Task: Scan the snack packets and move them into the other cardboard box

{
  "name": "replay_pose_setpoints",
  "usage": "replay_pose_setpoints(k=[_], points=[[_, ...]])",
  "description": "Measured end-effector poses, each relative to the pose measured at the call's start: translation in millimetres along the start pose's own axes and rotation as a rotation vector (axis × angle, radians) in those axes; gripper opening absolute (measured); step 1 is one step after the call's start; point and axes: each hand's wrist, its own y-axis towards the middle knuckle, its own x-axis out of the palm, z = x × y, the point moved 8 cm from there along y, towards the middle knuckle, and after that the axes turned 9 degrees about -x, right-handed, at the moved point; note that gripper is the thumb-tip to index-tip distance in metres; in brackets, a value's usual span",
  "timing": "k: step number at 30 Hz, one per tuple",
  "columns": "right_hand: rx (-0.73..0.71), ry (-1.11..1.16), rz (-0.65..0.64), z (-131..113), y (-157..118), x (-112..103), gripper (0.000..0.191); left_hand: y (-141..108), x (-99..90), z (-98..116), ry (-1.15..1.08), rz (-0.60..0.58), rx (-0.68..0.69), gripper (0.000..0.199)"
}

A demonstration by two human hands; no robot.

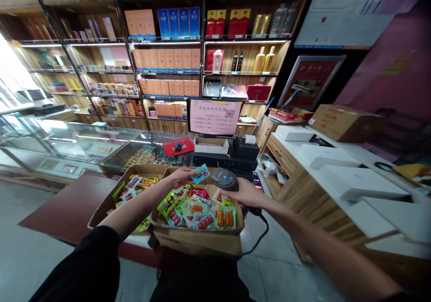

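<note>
One blue packet (201,173): held over the back part of the right carton (198,242), its edge pinched between the fingers of the left hand (182,176).

One dark handheld scanner (225,179), blue light showing on top: gripped in the right hand (247,194), fingers closed round the handle, most of them hidden. Its head stood just beside the blue packet; whether the two touched could not be told. One black cable (265,230) curved down below the hand.

Right carton, contents: assorted packets (204,221), loosely heaped, several showing red or orange pieces, with one round red item (200,193) among them.

Left carton (98,213), beside the first: further packets, partly covered by the left forearm.

Behind, glass counter (126,136): one red mat (168,147) bearing one dark mouse (178,146). Behind the right carton: one open white box (211,149) and one pink notice (215,117), printed.

Rear shelving: rows of orange boxes (168,60); two gold bottles (264,60).
</note>
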Motion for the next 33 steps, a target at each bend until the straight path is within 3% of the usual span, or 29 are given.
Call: replay_pose_setpoints(k=[8,16,22,25,33], points=[[-0.055,-0.013,0.008,4.8,10.3,4.5,0.045,-3.8,-12.8,3.3,0.067,0.014,0.003,0.030],[-0.045,0.019,-0.033,-3.6,8.8,7.3,0.043,1.4,-11.3,3.6,0.082,-0.029,0.012,0.033],[-0.044,0.049,-0.053,-4.5,15.7,14.0,0.043,-11.8,-19.3,6.4,0.068,-0.006,0.036,0.030],[-0.097,0.071,-0.088,-9.5,25.5,21.4,0.046,-29.9,-50.9,5.8,-0.003,0.074,0.044,0.029],[-0.151,0.079,-0.201,-3.8,62.7,52.1,0.053,-123.9,-186.0,-10.6,-0.178,0.310,0.159,0.033]])
